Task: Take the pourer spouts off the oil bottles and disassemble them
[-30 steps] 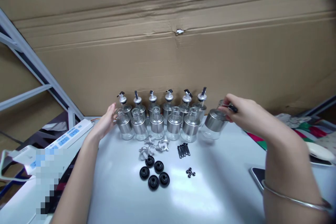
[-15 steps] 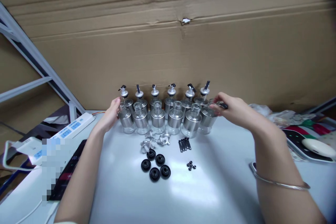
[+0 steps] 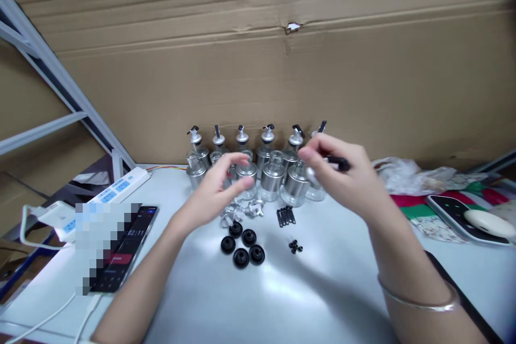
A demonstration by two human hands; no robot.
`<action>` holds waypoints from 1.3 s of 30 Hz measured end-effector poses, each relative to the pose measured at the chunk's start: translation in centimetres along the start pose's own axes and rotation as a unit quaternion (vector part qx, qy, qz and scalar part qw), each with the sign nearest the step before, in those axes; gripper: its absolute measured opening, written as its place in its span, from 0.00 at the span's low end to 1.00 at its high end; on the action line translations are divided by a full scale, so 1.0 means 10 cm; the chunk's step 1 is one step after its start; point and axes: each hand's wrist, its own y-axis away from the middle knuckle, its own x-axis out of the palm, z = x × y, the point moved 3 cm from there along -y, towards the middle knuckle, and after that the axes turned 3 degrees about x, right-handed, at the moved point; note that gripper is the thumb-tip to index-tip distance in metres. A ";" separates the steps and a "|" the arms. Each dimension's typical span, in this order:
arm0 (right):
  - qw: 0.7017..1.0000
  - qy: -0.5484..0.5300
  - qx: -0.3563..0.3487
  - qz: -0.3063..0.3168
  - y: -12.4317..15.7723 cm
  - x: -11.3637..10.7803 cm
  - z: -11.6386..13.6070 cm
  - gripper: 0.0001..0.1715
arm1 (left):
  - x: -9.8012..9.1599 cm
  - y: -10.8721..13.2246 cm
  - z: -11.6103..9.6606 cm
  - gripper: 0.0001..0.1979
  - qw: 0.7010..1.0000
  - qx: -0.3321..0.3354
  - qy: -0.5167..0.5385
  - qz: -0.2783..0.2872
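My left hand (image 3: 215, 193) hovers over the left of the front row, fingers apart and holding nothing. My right hand (image 3: 342, 169) is closed on a black and silver piece (image 3: 339, 163) at the right end of the rows; its kind is mostly hidden by the fingers. Glass bottles with metal bands, such as this uncapped bottle (image 3: 272, 177), stand in front. Behind them are bottles with metal pourers, like this pourer (image 3: 267, 133). Silver pourer parts (image 3: 255, 208), black ring-shaped stoppers (image 3: 241, 258), black flaps (image 3: 286, 216) and tiny black caps (image 3: 295, 248) lie nearer me.
A cardboard wall (image 3: 201, 80) rises behind the bottles. To the left are a power strip (image 3: 116, 191) and a phone (image 3: 129, 242) showing a timer. Plastic bags (image 3: 407, 174) and a black panel with a white mouse-like object (image 3: 487, 223) lie at right.
My left hand has left the row's left end and moved right and nearer me, opening. My right hand has drawn slightly left and away from the end bottle, still holding the black piece.
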 end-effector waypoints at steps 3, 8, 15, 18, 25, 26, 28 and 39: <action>0.996 -0.034 -0.033 0.071 0.05 0.25 0.08 0.17 | 0.20 0.06 -0.13 0.17 0.993 -0.002 0.054 0.108; 0.990 -0.076 -0.079 0.093 0.11 0.48 0.10 0.19 | 0.25 0.08 -0.15 0.16 0.994 0.003 0.020 0.109; 0.994 -0.078 -0.052 0.057 0.13 0.57 0.03 0.13 | 0.30 0.06 -0.15 0.12 0.982 0.049 -0.162 0.088; 0.995 -0.047 -0.042 0.072 0.22 0.54 0.08 0.08 | 0.33 0.04 -0.11 0.10 0.982 0.060 -0.147 0.100; 0.973 0.170 0.153 -0.032 0.90 -0.28 -0.33 0.13 | 0.33 0.12 0.01 0.09 0.984 0.057 -0.123 0.112; 0.949 0.246 0.193 -0.043 1.09 -0.43 -0.49 0.16 | 0.34 0.15 0.03 0.09 0.985 0.057 -0.123 0.111; 0.889 0.386 0.247 -0.023 1.50 -0.64 -0.82 0.28 | 0.36 0.24 0.08 0.08 0.985 0.063 -0.127 0.097; 0.805 0.428 0.409 0.028 2.16 -0.59 -1.29 0.36 | 0.66 0.73 0.19 0.07 0.992 0.054 -0.112 0.010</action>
